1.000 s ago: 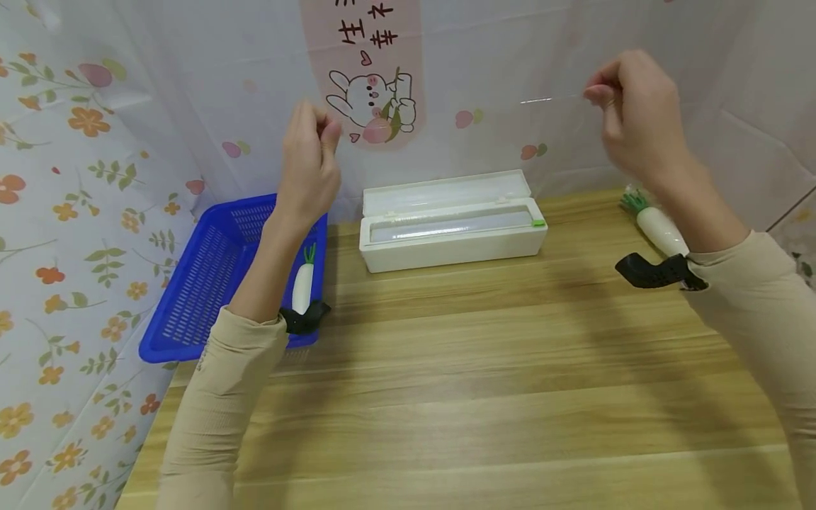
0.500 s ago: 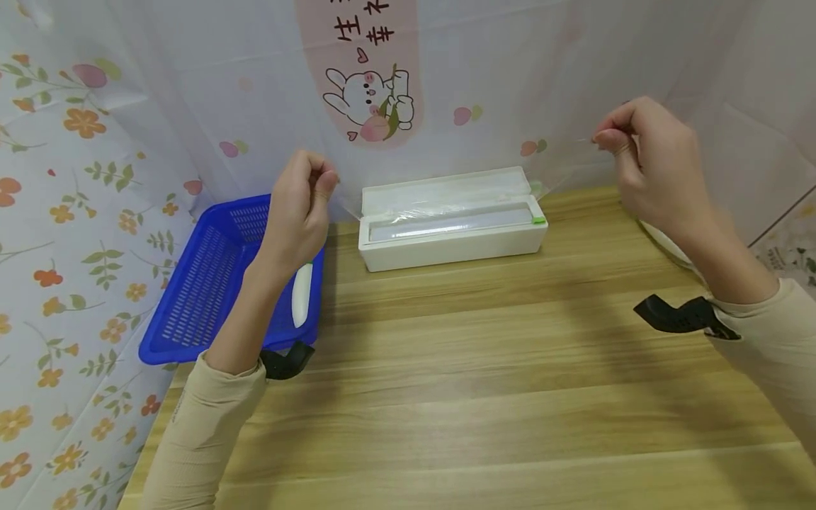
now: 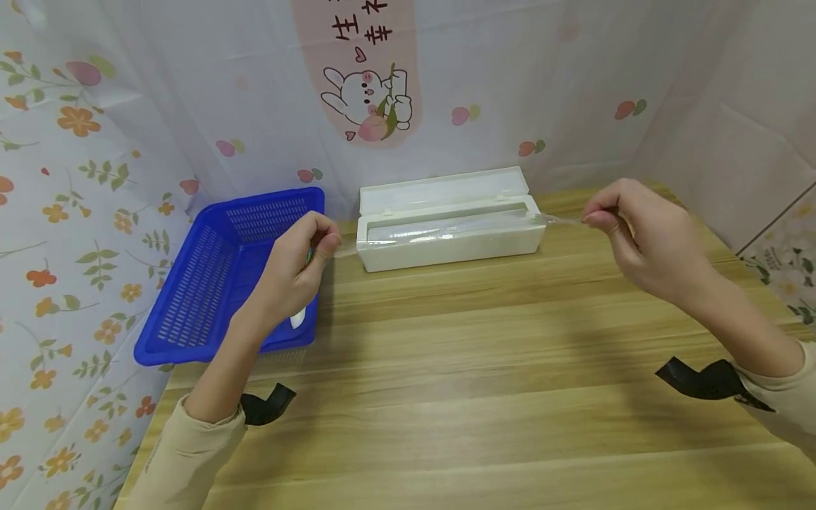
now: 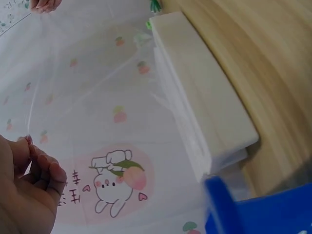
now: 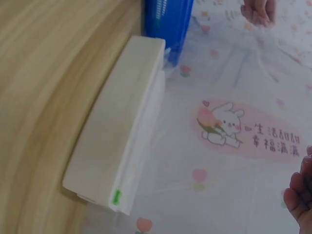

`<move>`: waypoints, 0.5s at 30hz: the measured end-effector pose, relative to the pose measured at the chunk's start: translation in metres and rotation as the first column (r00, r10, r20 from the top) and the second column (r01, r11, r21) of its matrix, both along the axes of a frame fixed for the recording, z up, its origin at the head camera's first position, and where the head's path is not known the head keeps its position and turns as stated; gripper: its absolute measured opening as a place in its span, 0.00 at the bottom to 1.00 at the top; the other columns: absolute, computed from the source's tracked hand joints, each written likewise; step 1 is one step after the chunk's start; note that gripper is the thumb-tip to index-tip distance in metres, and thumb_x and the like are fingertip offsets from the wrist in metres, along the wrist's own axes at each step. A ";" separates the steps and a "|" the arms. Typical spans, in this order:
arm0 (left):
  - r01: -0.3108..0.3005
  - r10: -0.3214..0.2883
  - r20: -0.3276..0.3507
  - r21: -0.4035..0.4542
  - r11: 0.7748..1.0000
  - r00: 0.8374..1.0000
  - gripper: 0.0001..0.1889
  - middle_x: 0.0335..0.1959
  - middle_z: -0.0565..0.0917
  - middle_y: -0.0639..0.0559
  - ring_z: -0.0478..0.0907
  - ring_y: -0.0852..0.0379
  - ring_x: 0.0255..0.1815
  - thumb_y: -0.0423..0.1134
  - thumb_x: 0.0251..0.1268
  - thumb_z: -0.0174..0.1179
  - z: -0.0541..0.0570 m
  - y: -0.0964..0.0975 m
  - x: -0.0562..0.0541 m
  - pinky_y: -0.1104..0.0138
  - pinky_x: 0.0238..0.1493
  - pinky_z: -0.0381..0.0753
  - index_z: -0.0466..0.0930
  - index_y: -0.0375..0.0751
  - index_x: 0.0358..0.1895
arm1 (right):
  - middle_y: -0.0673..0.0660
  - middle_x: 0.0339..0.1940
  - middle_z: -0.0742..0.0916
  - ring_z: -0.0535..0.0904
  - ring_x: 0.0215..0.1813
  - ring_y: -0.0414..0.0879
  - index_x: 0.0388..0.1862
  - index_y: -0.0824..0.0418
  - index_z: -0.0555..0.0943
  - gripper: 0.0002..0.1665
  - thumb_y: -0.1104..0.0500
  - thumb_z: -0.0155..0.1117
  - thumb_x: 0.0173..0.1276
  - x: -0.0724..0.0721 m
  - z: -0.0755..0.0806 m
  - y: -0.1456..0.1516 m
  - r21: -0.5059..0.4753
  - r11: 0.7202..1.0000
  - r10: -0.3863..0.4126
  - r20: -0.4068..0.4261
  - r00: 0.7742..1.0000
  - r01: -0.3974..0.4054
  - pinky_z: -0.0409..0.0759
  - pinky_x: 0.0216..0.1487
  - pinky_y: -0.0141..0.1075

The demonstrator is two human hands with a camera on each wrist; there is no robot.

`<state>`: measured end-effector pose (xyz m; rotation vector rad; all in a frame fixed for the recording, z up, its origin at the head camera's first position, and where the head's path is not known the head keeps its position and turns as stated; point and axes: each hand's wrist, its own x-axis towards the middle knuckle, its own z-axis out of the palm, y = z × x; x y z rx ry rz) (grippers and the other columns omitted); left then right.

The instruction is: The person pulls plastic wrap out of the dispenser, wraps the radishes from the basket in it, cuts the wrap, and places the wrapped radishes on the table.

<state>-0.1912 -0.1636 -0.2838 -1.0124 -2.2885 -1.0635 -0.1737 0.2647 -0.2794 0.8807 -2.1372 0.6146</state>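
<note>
Clear cling film (image 3: 561,219) stretches between my two hands, above and in front of a long white cling film box (image 3: 452,249) whose lid is raised. My left hand (image 3: 296,262) pinches one edge of the film between thumb and fingers, left of the box. To the right of the box, my right hand (image 3: 659,244) pinches the other edge. The right wrist view shows a green cutter slider (image 5: 117,197) on the box's end. In the left wrist view the film is nearly invisible against the printed curtain, apart from faint creases.
At the left stands a blue plastic basket (image 3: 149,346). A white radish (image 3: 297,318) lies in it, partly hidden by my left hand. Green leaves (image 4: 155,6) show beyond the box in the left wrist view. A printed curtain (image 3: 484,64) hangs behind the wooden table (image 3: 459,397).
Both hands have come down from high over the table to about the box's height, drawing the film down over it. The white radish at the right is now hidden behind my right hand.
</note>
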 end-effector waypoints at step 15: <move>0.108 -0.083 0.183 -0.127 0.986 0.980 0.06 0.28 0.68 0.56 0.64 0.61 0.26 0.23 0.74 0.52 -0.037 -0.012 0.017 0.68 0.28 0.66 0.72 0.38 0.39 | 0.50 0.32 0.81 0.70 0.34 0.36 0.35 0.62 0.78 0.25 0.44 0.46 0.79 0.020 -0.045 -0.021 0.008 0.985 0.169 0.095 0.981 -0.170 0.69 0.36 0.26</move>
